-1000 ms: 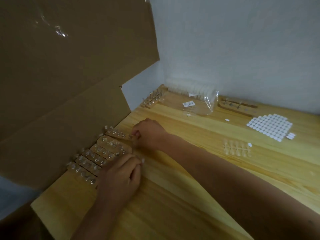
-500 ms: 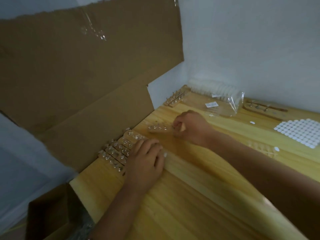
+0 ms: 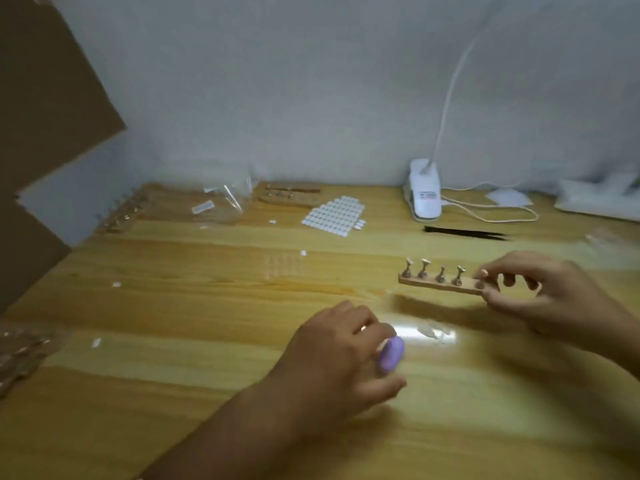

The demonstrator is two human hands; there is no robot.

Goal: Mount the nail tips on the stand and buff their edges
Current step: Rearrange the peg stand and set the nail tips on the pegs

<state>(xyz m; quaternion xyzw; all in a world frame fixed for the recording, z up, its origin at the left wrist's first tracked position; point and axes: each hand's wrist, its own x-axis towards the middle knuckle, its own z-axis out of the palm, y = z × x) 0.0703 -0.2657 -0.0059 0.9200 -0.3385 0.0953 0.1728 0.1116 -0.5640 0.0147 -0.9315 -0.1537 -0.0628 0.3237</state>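
Both hands have come away from the stands by the cardboard. I see the right hand [image 3: 540,299] pinching the right end of a wooden nail-tip stand [image 3: 436,284], its four metal pegs upright, held just above the table [image 3: 173,375]. The left hand [image 3: 332,358] curls round a small purple block [image 3: 391,353] (too blurred to name better). Clear nail tips [image 3: 434,332] lie between the two hands, and black tweezers [image 3: 464,233] lie beyond the right one.
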